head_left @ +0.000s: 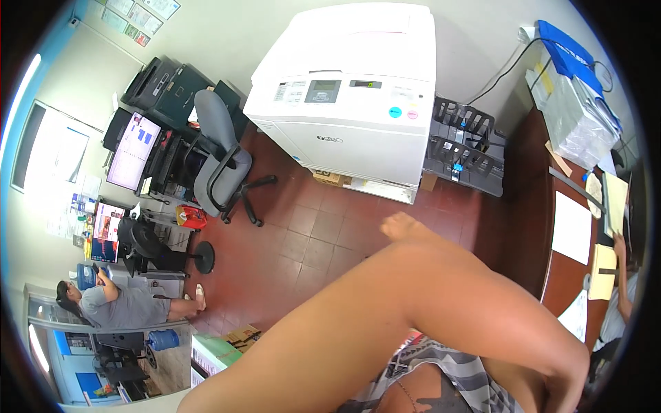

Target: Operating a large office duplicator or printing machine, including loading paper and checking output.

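My two bare arms cross close to the camera and fill much of the lower picture. A blurred hand, which seems to be my right hand (403,226), shows past the place where the arms overlap, over the tiled floor; its fingers are smeared and nothing can be made out in them. My left arm (289,337) rises from the lower left, and its hand is hidden. Beyond them stands a large white printing machine (351,138) with a small control screen and coloured round stickers. A black paper tray (465,175) juts from its right side.
At left are a grey office chair (224,172), desks with monitors (134,150), and a standing person (127,306) holding a phone. To the right, a brown desk (561,268) carries papers and wrapped stacks (575,127); another person's hand (620,248) touches a folder. A carton (213,354) sits low left.
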The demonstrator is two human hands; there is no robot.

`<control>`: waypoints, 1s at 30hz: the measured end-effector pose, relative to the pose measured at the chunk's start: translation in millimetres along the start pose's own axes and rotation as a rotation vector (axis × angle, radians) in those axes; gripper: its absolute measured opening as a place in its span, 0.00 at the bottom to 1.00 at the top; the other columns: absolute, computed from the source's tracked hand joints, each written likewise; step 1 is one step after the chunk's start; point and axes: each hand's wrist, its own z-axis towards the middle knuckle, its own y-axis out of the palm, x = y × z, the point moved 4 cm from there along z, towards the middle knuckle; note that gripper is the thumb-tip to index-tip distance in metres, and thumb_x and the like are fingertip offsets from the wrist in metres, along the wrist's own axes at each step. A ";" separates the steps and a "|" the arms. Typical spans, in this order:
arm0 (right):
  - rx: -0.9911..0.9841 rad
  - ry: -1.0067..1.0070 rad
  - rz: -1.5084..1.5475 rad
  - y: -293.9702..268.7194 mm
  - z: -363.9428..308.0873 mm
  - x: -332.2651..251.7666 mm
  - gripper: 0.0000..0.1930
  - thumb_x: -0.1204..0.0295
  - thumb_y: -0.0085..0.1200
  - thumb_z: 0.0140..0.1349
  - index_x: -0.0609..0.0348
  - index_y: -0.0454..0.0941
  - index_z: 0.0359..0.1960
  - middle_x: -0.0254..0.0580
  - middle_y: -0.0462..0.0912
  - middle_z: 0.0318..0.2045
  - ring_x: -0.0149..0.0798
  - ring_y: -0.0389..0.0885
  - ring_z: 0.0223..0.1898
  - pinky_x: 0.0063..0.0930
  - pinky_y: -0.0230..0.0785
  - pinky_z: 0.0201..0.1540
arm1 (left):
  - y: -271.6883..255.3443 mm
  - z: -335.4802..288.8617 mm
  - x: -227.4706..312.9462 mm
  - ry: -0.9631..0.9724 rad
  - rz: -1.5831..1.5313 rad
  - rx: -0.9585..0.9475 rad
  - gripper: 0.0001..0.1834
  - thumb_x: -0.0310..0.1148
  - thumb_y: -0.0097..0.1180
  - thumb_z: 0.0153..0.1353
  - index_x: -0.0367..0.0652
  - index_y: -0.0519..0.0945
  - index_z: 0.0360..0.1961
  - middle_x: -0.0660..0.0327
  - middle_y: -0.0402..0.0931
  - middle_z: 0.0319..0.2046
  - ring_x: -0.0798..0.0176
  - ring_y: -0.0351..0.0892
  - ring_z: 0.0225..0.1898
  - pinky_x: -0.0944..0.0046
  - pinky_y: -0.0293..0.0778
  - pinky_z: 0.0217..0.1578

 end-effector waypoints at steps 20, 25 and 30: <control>0.624 0.652 -0.135 -246.9 92.5 102.6 0.44 0.39 0.54 0.62 0.53 0.64 0.73 0.52 0.53 0.76 0.62 0.45 0.77 0.71 0.35 0.74 | -5.6 -65.3 -11.4 -0.116 -0.106 0.534 0.15 0.40 0.56 0.59 0.37 0.81 0.32 0.49 0.80 0.30 0.47 0.76 0.35 0.46 0.70 0.38; 0.555 0.668 -0.133 -250.8 96.0 103.1 0.43 0.38 0.55 0.61 0.52 0.68 0.71 0.52 0.51 0.77 0.61 0.41 0.78 0.71 0.34 0.74 | -5.1 -76.4 -6.9 -0.114 -0.118 0.572 0.13 0.38 0.56 0.57 0.37 0.81 0.30 0.50 0.80 0.28 0.49 0.75 0.32 0.48 0.70 0.36; 0.634 0.549 -0.147 -241.7 91.2 84.7 0.41 0.41 0.58 0.60 0.53 0.69 0.70 0.52 0.51 0.77 0.61 0.42 0.78 0.70 0.34 0.75 | -0.8 -82.8 -1.2 -0.115 -0.116 0.585 0.11 0.36 0.56 0.55 0.37 0.81 0.27 0.52 0.79 0.26 0.52 0.74 0.30 0.50 0.69 0.33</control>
